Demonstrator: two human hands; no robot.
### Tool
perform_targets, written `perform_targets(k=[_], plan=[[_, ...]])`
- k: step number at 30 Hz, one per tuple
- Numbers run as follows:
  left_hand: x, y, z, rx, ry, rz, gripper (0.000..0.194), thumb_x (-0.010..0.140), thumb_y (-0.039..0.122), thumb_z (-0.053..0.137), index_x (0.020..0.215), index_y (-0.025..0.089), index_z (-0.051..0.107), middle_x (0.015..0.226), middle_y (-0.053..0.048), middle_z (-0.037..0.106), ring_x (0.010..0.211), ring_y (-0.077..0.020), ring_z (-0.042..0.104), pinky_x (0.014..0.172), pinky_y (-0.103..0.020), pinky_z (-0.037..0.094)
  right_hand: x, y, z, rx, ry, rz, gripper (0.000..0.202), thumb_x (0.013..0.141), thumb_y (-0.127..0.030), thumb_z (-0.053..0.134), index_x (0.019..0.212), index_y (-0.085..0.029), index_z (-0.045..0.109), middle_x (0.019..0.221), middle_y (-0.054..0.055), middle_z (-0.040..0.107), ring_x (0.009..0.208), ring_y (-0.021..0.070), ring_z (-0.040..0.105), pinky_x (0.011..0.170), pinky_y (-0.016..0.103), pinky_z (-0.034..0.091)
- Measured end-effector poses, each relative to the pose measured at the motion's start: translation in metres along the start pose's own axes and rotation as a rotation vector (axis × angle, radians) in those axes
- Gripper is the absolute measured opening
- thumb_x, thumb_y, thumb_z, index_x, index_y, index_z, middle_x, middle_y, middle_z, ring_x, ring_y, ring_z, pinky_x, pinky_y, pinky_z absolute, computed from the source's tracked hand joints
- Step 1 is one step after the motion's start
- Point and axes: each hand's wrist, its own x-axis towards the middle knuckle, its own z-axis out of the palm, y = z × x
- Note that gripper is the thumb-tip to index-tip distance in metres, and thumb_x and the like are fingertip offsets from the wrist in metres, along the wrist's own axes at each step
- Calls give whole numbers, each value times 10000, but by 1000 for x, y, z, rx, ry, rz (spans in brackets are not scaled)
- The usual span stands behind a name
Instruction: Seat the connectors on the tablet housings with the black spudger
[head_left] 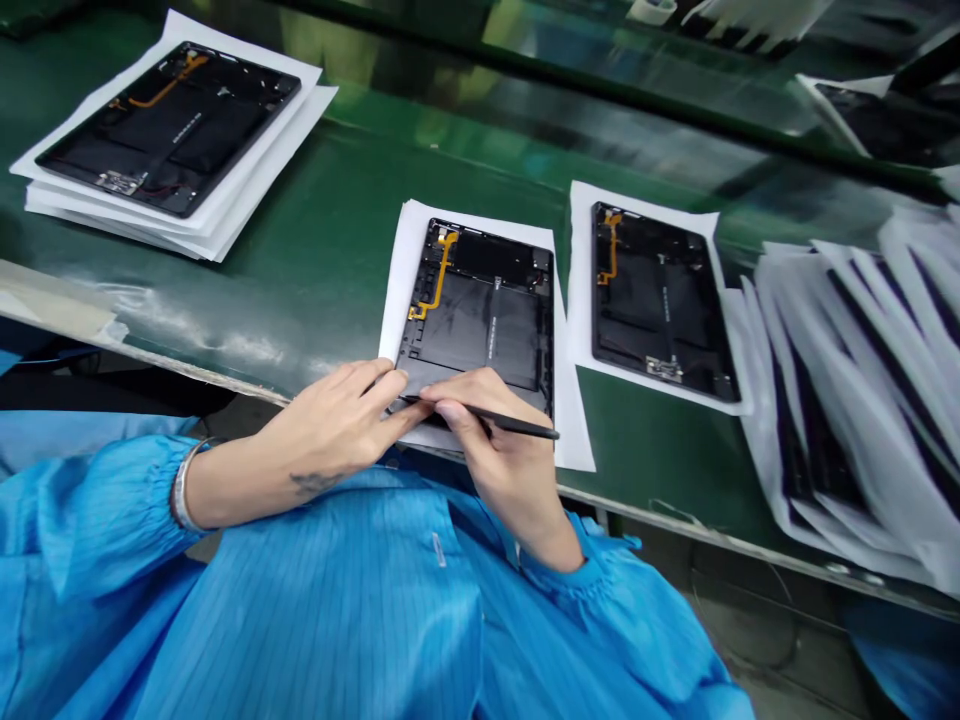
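Note:
An opened tablet housing (465,330) lies on white paper (574,430) at the bench's front edge, its black inside and orange flex cable (444,275) facing up. My right hand (499,430) grips black tweezers (517,424) like a pen, their tip pointing left over the housing's lower end. Beside that tip, my left hand (345,415) rests at the lower left corner, thumb and fingertips drawn close together. Whatever lies between those fingertips is too small or covered to make out. Both hands hide the lower end of the housing.
Another open tablet housing (660,300) lies on paper just to the right. At the far left, one more housing (169,130) tops a stack of papers (217,240). Paper-wrapped housings (840,400) lean in a row at right. A raised ledge (600,90) runs behind the green bench.

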Motion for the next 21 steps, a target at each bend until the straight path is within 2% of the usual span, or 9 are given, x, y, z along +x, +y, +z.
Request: perform_targets(k=[4,8,11,14,18,21], plan=[[2,1,0,4,25,15,296,1031,128,374,1156,115,643,1087,-169,668,999,-263,669,766,-362,584,1,1,1,-5,-46,-51,147,971,-122,566,966,-211,684,893,18,722,839,159,632,780,328,509],[-2,-4,3,-15,63,27,239,1020,147,437,1083,112,664,1096,-174,691,1019,-288,694,776,-390,610,2,0,-1,-19,-94,-89,138,965,-111,572,982,-195,679,884,34,711,820,165,609,771,346,497],[-13,-11,9,-127,135,51,264,1007,88,430,1178,101,631,1184,-143,701,1146,-265,678,918,-384,612,4,-1,0,-19,-112,-86,135,971,-124,569,986,-199,681,878,36,705,816,168,614,774,357,498],[-22,-14,13,-219,179,12,322,992,35,425,1265,79,590,1261,-116,691,1241,-235,639,1038,-359,571,4,-2,-1,-16,-111,-89,130,974,-134,571,988,-198,682,867,36,700,820,168,624,774,355,506],[-20,-9,12,-143,176,0,310,979,19,422,1214,51,621,1215,-142,707,1195,-272,664,961,-382,598,-2,-1,-11,-54,-110,-88,127,969,-129,576,1005,-195,679,853,41,695,837,177,627,761,352,520],[-11,-6,6,-64,177,27,274,984,35,427,1132,68,655,1128,-122,737,1096,-254,702,860,-349,605,-10,0,-23,-104,-71,-43,140,957,-106,583,997,-201,679,874,46,714,833,179,640,756,353,527]])
